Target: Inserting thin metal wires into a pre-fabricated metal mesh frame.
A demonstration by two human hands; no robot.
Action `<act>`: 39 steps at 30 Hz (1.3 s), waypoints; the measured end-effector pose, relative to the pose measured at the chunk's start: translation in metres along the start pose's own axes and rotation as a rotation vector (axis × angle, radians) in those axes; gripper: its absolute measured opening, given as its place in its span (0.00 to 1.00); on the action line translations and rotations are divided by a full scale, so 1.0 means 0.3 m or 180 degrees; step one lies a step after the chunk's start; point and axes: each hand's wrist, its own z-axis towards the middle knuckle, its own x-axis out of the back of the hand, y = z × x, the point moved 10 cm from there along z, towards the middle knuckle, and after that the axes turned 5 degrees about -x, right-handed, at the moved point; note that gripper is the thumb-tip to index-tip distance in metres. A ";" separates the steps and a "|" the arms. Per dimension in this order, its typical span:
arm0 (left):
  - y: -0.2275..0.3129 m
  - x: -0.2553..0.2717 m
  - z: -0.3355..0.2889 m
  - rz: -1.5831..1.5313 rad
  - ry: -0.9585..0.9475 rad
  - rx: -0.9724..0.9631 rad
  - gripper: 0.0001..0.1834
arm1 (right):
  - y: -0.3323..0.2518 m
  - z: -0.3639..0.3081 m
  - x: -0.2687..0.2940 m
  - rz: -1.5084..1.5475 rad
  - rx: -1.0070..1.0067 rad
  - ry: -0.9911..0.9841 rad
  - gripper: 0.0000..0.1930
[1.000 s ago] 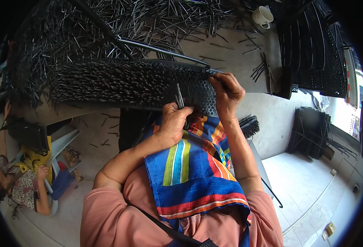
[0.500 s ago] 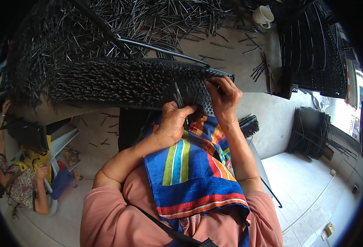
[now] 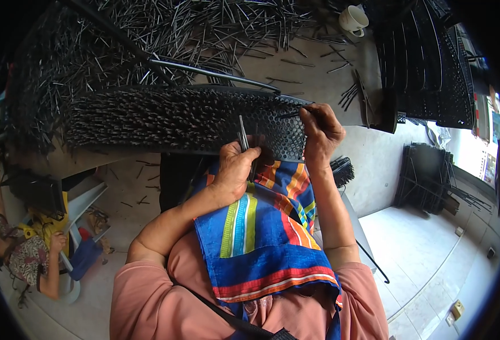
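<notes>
A long black perforated panel [image 3: 281, 133] lies across my lap, its left and middle part thickly filled with upright dark bristle-like strips [image 3: 148, 119]. Bare round holes show at its right end. My left hand [image 3: 236, 164] is closed at the panel's near edge, gripping a few slim, shiny strips [image 3: 242, 131] that point upward. Over the panel's right end, my right hand [image 3: 323, 127] pinches a thin dark strip [image 3: 289, 115], which reaches left over the holes. Its fingertips are partly hidden.
Loose dark strips [image 3: 204, 34] pile up on the table beyond. A metal rod [image 3: 216, 73] runs behind the panel. A white cup [image 3: 354, 20] and stacked black perforated panels [image 3: 426, 62] stand far right. At the left, another person [image 3: 34, 255] sits near a blue-grey chair.
My right hand has moved slightly right, away from my left hand, and a thin strip now shows at its fingertips. The left hand still grips its strips. The view has shifted slightly.
</notes>
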 end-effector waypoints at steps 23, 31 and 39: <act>-0.015 -0.020 0.021 0.0041 -0.0321 -0.0110 0.08 | -0.110 -0.036 -0.143 -0.2071 0.1523 -0.0516 0.07; -0.015 -0.016 0.029 -0.0149 -0.0217 -0.0119 0.08 | -0.149 -0.042 -0.185 -0.2671 0.1809 -0.0729 0.08; 0.016 -0.060 0.007 -0.0204 -0.0382 -0.0072 0.06 | 0.005 -0.071 -0.111 -0.1928 0.0087 -0.1199 0.07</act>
